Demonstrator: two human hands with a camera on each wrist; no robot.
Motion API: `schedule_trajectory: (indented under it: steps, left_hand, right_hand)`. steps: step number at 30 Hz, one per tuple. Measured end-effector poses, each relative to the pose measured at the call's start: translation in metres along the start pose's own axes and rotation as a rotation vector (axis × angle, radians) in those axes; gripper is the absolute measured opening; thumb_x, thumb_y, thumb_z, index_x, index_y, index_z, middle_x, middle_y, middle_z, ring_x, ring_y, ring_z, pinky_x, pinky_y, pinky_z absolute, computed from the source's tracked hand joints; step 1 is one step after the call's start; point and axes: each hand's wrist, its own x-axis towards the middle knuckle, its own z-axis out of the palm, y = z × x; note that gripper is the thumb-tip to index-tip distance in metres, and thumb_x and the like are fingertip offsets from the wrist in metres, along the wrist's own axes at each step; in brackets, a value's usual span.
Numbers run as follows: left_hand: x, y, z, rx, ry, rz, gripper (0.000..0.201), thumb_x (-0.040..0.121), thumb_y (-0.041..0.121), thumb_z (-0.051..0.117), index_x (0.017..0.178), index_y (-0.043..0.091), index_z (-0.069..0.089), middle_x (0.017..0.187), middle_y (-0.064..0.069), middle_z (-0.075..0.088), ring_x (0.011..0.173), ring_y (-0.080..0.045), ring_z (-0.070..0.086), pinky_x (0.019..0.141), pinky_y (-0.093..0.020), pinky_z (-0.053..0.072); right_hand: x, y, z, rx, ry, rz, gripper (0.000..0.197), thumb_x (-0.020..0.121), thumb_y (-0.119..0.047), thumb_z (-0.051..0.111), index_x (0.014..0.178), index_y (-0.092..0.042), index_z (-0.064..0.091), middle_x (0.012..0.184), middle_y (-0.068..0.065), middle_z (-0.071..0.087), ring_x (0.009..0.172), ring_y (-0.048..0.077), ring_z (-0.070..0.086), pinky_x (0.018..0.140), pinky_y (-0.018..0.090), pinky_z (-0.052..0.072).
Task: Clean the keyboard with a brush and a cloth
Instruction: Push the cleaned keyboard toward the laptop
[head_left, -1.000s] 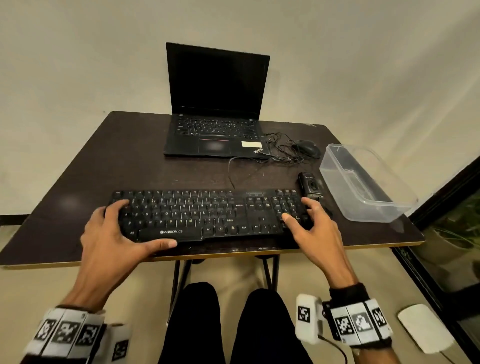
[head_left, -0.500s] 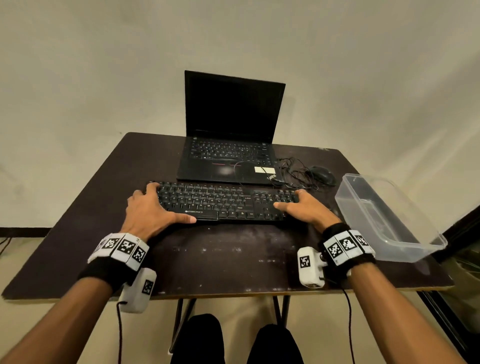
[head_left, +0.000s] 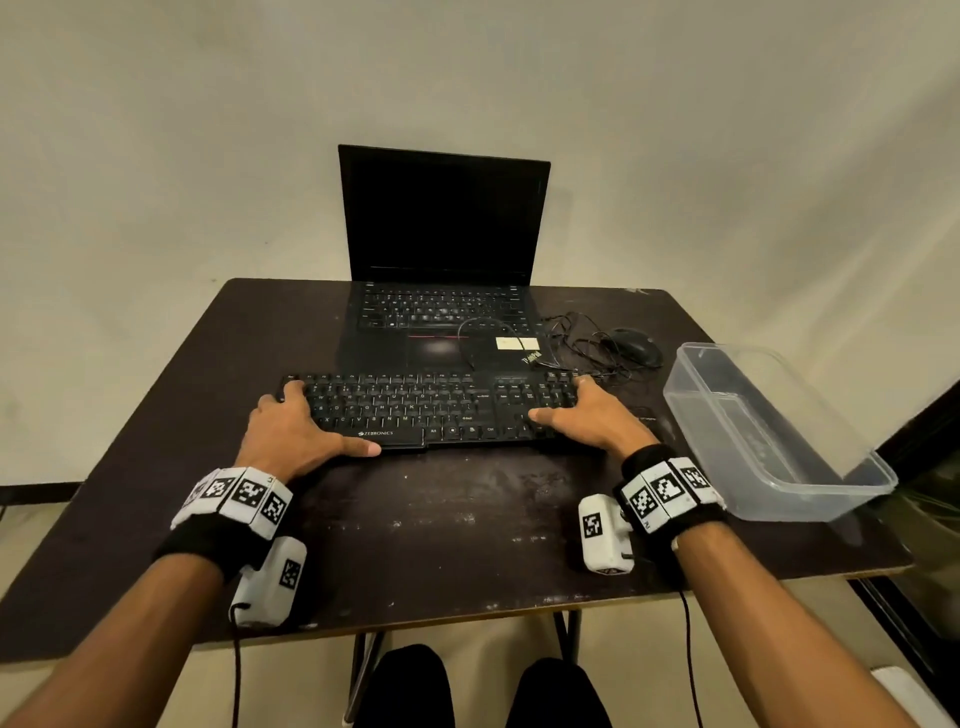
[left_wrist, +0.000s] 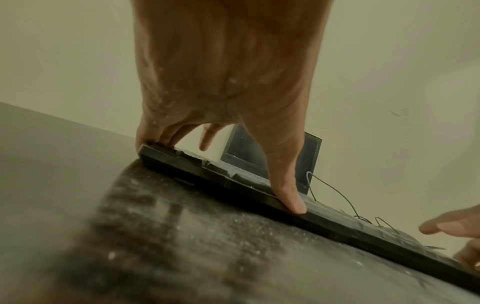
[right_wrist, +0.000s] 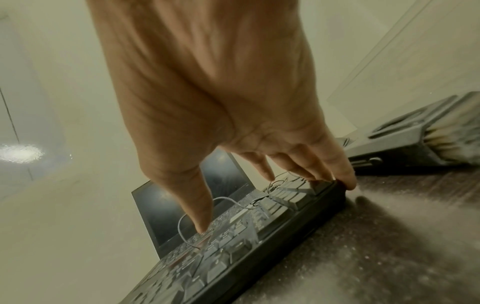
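A black keyboard (head_left: 415, 410) lies across the middle of the dark table (head_left: 441, 530), right in front of the laptop. My left hand (head_left: 306, 426) rests on its left end, thumb pressed along the front edge (left_wrist: 291, 203) and fingers on the far left corner. My right hand (head_left: 582, 415) rests on the right end, thumb on the keys (right_wrist: 202, 224) and fingers reaching over the far right corner. A brush (right_wrist: 428, 139) with a black handle and pale bristles lies on the table just right of the keyboard. No cloth is in view.
An open black laptop (head_left: 441, 234) stands at the back of the table. A mouse (head_left: 636, 345) and tangled cables (head_left: 576, 338) lie to its right. A clear plastic container (head_left: 779, 504) sits at the right edge. The table's front half is dusty.
Both hands slid the keyboard away from the table's front edge up to the laptop. Over the last half second it has barely moved.
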Motion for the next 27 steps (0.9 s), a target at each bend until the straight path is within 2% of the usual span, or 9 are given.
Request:
schedule_trajectory:
  steps: [3, 5, 8, 10, 12, 14, 19, 23, 27]
  left_hand:
    - [-0.006, -0.001, 0.000, -0.001, 0.009, 0.010, 0.162, 0.034, 0.086, 0.080, 0.164, 0.013, 0.017, 0.162, -0.023, 0.030, 0.150, -0.044, 0.031, 0.122, -0.062, 0.032]
    - [-0.014, 0.002, 0.003, 0.064, 0.090, 0.036, 0.154, 0.044, 0.087, 0.081, 0.163, 0.012, 0.019, 0.165, -0.021, 0.026, 0.154, -0.042, 0.026, 0.125, -0.062, 0.025]
    - [-0.036, 0.025, 0.015, 0.022, 0.269, 0.206, 0.123, 0.065, 0.074, 0.085, 0.157, 0.009, 0.036, 0.160, -0.020, 0.038, 0.149, -0.040, 0.035, 0.122, -0.061, 0.031]
    - [-0.054, 0.054, 0.029, -0.088, 0.242, 0.345, 0.105, 0.073, 0.062, 0.087, 0.154, 0.012, 0.043, 0.154, -0.015, 0.049, 0.142, -0.035, 0.047, 0.118, -0.054, 0.040]
    - [-0.073, 0.090, 0.050, -0.120, 0.102, 0.490, 0.093, 0.080, 0.056, 0.085, 0.154, 0.017, 0.044, 0.153, -0.006, 0.052, 0.139, -0.026, 0.050, 0.117, -0.045, 0.042]
    - [-0.088, 0.129, 0.073, -0.051, -0.023, 0.645, 0.086, 0.085, 0.054, 0.081, 0.155, 0.022, 0.043, 0.154, 0.001, 0.048, 0.141, -0.019, 0.046, 0.120, -0.040, 0.039]
    - [-0.093, 0.206, 0.126, 0.060, -0.187, 0.811, 0.081, 0.088, 0.048, 0.079, 0.157, 0.025, 0.043, 0.158, 0.005, 0.040, 0.148, -0.020, 0.038, 0.120, -0.041, 0.037]
    - [-0.088, 0.236, 0.157, 0.140, -0.207, 0.819, 0.082, 0.092, 0.046, 0.074, 0.161, 0.026, 0.036, 0.166, 0.001, 0.032, 0.153, -0.024, 0.031, 0.121, -0.047, 0.036]
    - [-0.084, 0.256, 0.182, 0.308, -0.210, 0.799, 0.086, 0.093, 0.061, 0.067, 0.165, 0.036, 0.027, 0.173, -0.003, 0.020, 0.157, -0.029, 0.023, 0.126, -0.057, 0.018]
  right_hand:
    - [-0.038, 0.013, -0.002, 0.084, 0.108, -0.084, 0.081, 0.094, -0.049, 0.080, 0.160, -0.018, 0.044, 0.155, 0.006, 0.060, 0.143, 0.029, 0.057, 0.116, 0.039, 0.044]
    - [-0.070, 0.034, -0.002, 0.121, 0.251, -0.153, 0.068, 0.094, -0.044, 0.082, 0.153, -0.023, 0.056, 0.144, 0.000, 0.068, 0.136, 0.023, 0.063, 0.115, 0.038, 0.048]
    - [-0.110, 0.077, -0.006, 0.250, 0.457, -0.219, 0.027, 0.094, -0.033, 0.083, 0.121, -0.031, 0.079, 0.112, -0.015, 0.078, 0.110, 0.006, 0.073, 0.106, 0.042, 0.059]
    - [-0.130, 0.096, -0.010, 0.281, 0.538, -0.201, 0.012, 0.096, -0.024, 0.081, 0.102, -0.034, 0.082, 0.098, -0.019, 0.079, 0.097, -0.001, 0.074, 0.099, 0.038, 0.062]
    - [-0.142, 0.107, -0.015, 0.216, 0.599, -0.181, 0.016, 0.096, -0.021, 0.082, 0.100, -0.037, 0.080, 0.096, -0.017, 0.079, 0.096, 0.001, 0.073, 0.095, 0.035, 0.060]
    - [-0.142, 0.115, -0.018, 0.074, 0.583, -0.194, 0.023, 0.094, -0.025, 0.083, 0.114, -0.036, 0.079, 0.108, -0.010, 0.080, 0.104, 0.009, 0.072, 0.094, 0.031, 0.056]
    - [-0.119, 0.134, -0.006, -0.208, 0.338, -0.204, 0.056, 0.092, -0.039, 0.081, 0.145, -0.036, 0.063, 0.140, -0.008, 0.070, 0.130, 0.019, 0.065, 0.110, 0.036, 0.053]
    - [-0.108, 0.148, 0.002, -0.299, 0.368, -0.220, 0.041, 0.094, -0.027, 0.075, 0.134, -0.027, 0.073, 0.136, -0.007, 0.072, 0.127, 0.017, 0.064, 0.109, 0.030, 0.049]
    - [-0.111, 0.161, 0.001, -0.222, 0.408, -0.197, 0.030, 0.093, -0.023, 0.078, 0.122, -0.025, 0.080, 0.121, -0.010, 0.075, 0.115, 0.014, 0.069, 0.096, 0.021, 0.048]
